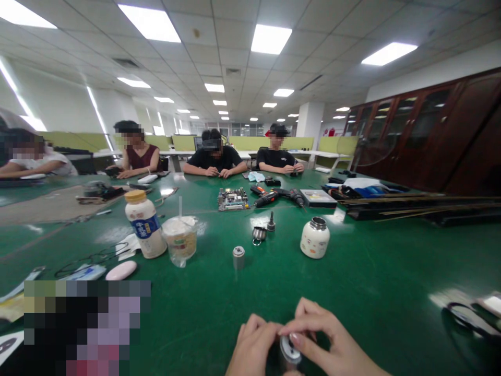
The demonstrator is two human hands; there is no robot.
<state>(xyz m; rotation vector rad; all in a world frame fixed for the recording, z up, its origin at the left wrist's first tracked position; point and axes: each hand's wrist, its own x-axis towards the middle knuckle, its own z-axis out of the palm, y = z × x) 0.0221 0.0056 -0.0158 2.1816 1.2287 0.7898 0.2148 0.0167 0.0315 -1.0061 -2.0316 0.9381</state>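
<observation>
My left grip (252,344) closes around a cylinder (290,356), likely steadying it while my right grip (331,339) pinches its top; another cylinder (238,259) stands ahead.

Smooth metal cylinder (290,352); glossy green tabletop (211,297).

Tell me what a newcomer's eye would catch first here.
Probably the left hand and right hand, both at a small metal cylinder by the bottom edge. Then the wide green table, with a similar cylinder standing farther out and a white jar to its right.
</observation>
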